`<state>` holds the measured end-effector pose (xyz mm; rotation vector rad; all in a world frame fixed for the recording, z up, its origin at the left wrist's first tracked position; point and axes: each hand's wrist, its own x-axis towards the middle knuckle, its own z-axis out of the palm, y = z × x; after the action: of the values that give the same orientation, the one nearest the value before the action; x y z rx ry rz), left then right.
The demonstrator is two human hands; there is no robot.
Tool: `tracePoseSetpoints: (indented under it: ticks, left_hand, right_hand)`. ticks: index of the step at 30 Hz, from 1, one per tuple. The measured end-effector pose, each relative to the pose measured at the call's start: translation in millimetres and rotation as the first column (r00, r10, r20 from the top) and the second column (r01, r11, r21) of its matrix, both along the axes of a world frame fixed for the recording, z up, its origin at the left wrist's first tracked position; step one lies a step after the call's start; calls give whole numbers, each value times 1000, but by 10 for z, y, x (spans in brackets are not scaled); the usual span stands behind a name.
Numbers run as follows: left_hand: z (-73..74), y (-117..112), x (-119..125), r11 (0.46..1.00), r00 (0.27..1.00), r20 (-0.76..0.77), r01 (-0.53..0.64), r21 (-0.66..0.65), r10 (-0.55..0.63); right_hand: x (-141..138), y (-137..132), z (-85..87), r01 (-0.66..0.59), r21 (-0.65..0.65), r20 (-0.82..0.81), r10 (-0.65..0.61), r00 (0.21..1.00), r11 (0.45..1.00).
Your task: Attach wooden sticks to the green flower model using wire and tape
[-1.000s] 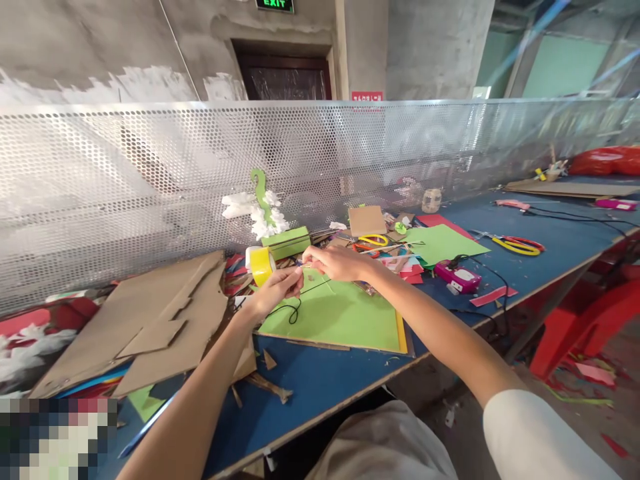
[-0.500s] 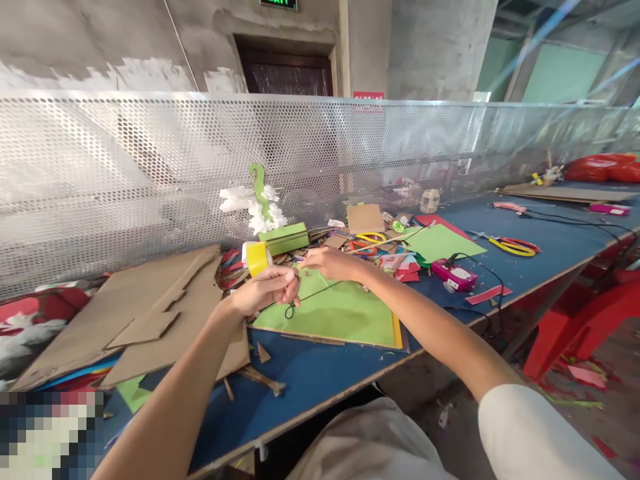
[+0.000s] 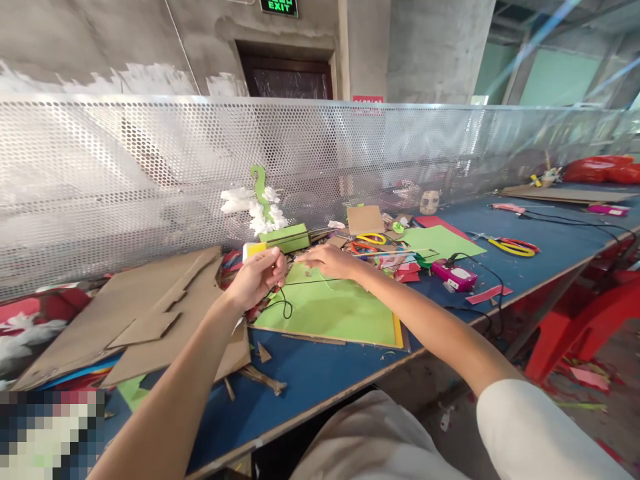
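Note:
My left hand [image 3: 257,277] is closed, with a thin black cord [image 3: 285,307] in its fingers. A loose loop of the cord dangles below that hand, and a straight length runs right, passing below my right hand and over green sheets. My right hand [image 3: 327,260] is closed around a thin pale stick [image 3: 393,252], which points right, the cord reaching toward its far end. Green paper [image 3: 340,313] lies on the table beneath both hands. Partly hidden behind my left hand is a roll of yellow tape [image 3: 257,249].
Cardboard sheets [image 3: 145,300] cover the left of the blue table [image 3: 310,393]. Behind stand a green box [image 3: 285,238] and a white-and-green paper figure [image 3: 260,207]. To the right lie scissors [image 3: 510,245], a magenta power strip [image 3: 453,275] and cables. A perforated metal screen [image 3: 310,153] borders the back.
My left hand has drawn slightly left and up, now covering more of the tape roll. The cord is pulled straighter, and the stick has swung lower at its far end.

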<state>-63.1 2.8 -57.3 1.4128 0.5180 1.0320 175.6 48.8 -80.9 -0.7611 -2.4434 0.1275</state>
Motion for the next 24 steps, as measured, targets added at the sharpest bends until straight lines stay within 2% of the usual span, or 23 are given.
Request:
tracePoseSetpoints:
  ticks: [3, 6, 9, 12, 15, 19, 22, 24]
  left_hand:
    - [-88, 68, 28, 998, 994, -106, -46, -47, 40]
    - [-157, 140, 42, 987, 962, -228, -158, -6, 153]
    - [-196, 219, 23, 962, 876, -400, -221, 163, 269]
    - [-211, 278, -12, 907, 768, -522, -176, 383, 370]
    - [-207, 289, -31, 873, 718, -567, -115, 474, 403]
    - [-178, 243, -15, 888, 736, -560, -122, 444, 382]
    - [-149, 195, 19, 914, 809, -483, -153, 376, 335]
    - [-128, 168, 45, 947, 874, -407, -155, 281, 264]
  right_hand:
    - [9, -36, 52, 37, -1, -36, -37, 999, 999]
    - [13, -74, 84, 50, 1, -37, -50, 998, 999]
    - [2, -113, 105, 47, -4, -38, -47, 998, 999]
    - [-13, -162, 132, 47, -32, -29, -48, 998, 998]
    - [-25, -215, 161, 25, -8, 63, -24, 998, 1000]
    - [-44, -258, 170, 11, 61, 166, -21, 986, 998]
    - [-71, -255, 148, -9, 44, 201, 0, 980, 999]
    - [-92, -236, 125, -56, 22, 216, 50, 975, 998]
